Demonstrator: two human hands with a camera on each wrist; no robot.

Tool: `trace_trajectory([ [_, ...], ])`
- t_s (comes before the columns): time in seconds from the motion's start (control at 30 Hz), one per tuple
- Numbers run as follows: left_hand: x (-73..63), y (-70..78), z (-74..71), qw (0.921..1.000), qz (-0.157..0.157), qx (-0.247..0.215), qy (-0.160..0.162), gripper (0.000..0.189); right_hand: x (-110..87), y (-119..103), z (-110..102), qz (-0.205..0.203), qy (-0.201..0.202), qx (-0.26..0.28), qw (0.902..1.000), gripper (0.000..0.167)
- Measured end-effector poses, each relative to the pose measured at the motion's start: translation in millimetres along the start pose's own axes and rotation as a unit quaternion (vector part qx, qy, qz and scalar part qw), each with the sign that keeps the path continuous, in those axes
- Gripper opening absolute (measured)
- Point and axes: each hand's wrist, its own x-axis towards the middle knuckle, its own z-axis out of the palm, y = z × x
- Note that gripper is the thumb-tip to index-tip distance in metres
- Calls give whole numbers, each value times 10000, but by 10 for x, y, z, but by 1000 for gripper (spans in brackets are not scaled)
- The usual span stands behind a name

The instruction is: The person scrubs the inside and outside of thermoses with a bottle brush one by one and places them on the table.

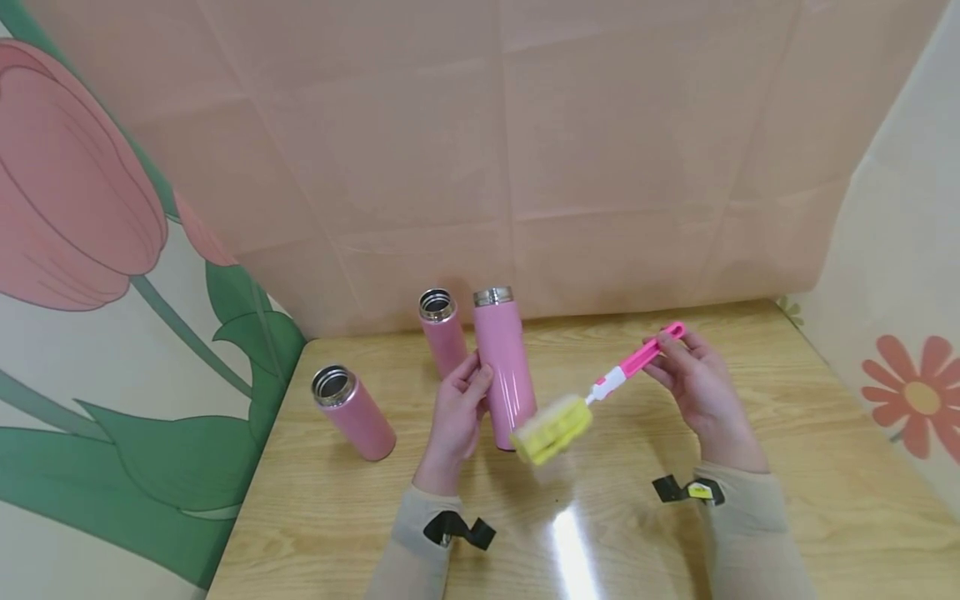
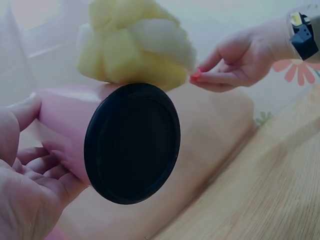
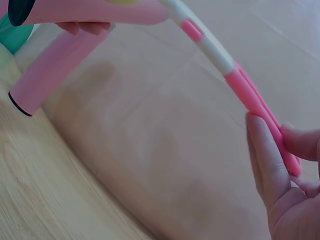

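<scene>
My left hand [image 1: 455,408] grips a tall pink thermos bottle [image 1: 504,367] around its side. The bottle has a bare metal mouth, and its black base [image 2: 134,144] faces the left wrist camera, lifted off the table. Between fingers and thumb, my right hand [image 1: 699,383] pinches the pink handle [image 3: 255,100] of a bottle brush. Its yellow and white sponge head [image 1: 553,429] is by the lower part of the bottle; in the left wrist view it appears against the bottle's side, though actual contact I cannot tell.
Two shorter pink bottles without lids stand on the wooden table [image 1: 300,533]: one at the left [image 1: 356,417], another behind my left hand [image 1: 444,337]. A peach cloth [image 1: 637,167] hangs along the back edge. Flower-printed walls flank both sides.
</scene>
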Motion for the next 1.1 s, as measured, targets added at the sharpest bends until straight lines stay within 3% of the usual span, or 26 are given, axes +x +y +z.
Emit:
trace_trajectory([
  [0.2,-21,9,7,9993,-105,159,-311,53,7,3,71,-203,693,1013,9922,10],
  [0.4,-36,10,22,9957,-156,388,-824,55,31,36,152,-642,1530,2286,9593,12],
  [0.5,-38,14,22,9942,-150,476,-953,56,37,63,191,-777,1767,2391,9516,14],
  [0.8,-46,29,-4,9924,-219,610,-1043,68,29,113,329,-882,1931,2259,9507,15],
  [1.0,-35,23,-5,9911,-285,841,-992,72,28,104,371,-1158,2300,2516,9329,19],
  [1.1,-38,22,0,9911,-421,873,-913,71,18,96,363,-1244,2398,2520,9292,21],
])
